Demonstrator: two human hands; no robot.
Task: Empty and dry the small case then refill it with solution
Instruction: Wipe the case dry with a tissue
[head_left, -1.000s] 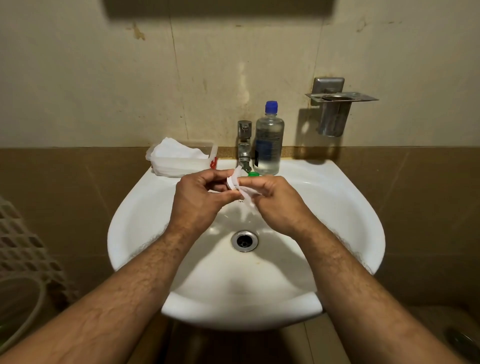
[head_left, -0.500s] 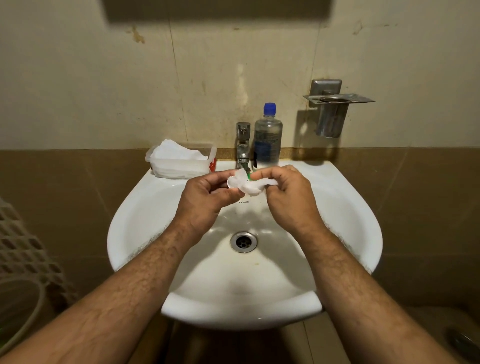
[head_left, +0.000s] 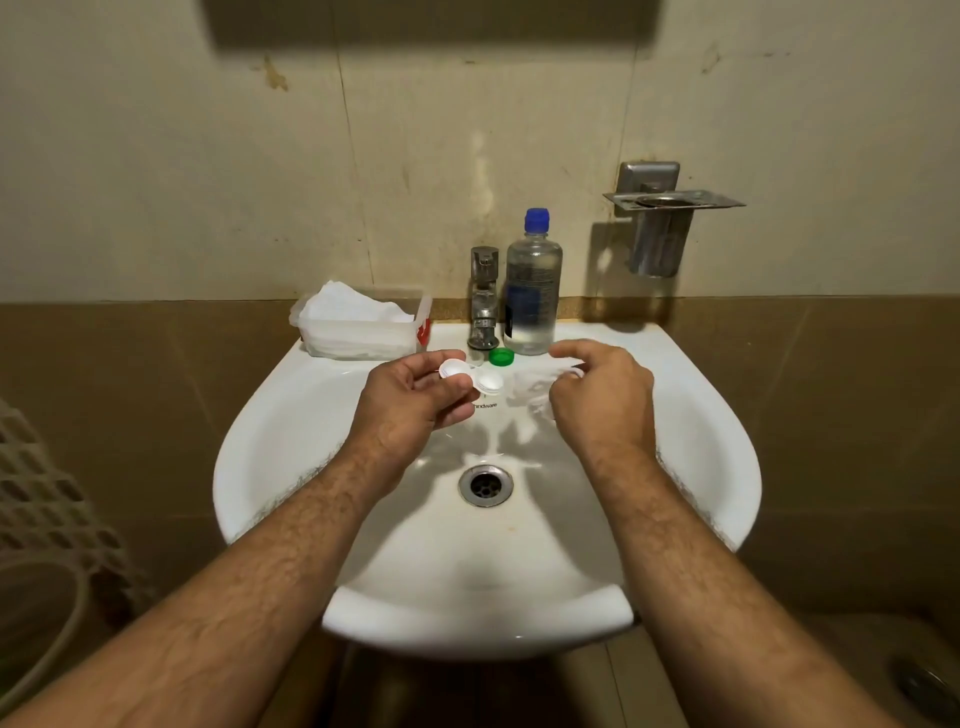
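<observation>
My left hand (head_left: 413, 397) pinches a small white two-well case (head_left: 470, 376) over the back of the white sink (head_left: 291, 415); both wells face up with their caps off. My right hand (head_left: 602, 397) holds a crumpled white tissue (head_left: 532, 392) just right of the case, apart from it. One green cap (head_left: 501, 356) lies on the sink ledge. Behind it stands a clear solution bottle (head_left: 532, 291) with a blue cap, upright and closed.
A metal tap (head_left: 484, 296) stands left of the bottle. A clear tub of white tissues (head_left: 361, 322) sits on the ledge's left. The drain (head_left: 485, 484) lies below my hands. A steel holder (head_left: 660, 218) hangs on the wall at right; a lattice basket (head_left: 41, 493) is far left.
My hands have drawn apart: the tissue, earlier pressed on the case between both hands, has gone right with my right hand, leaving the case uncovered in my left.
</observation>
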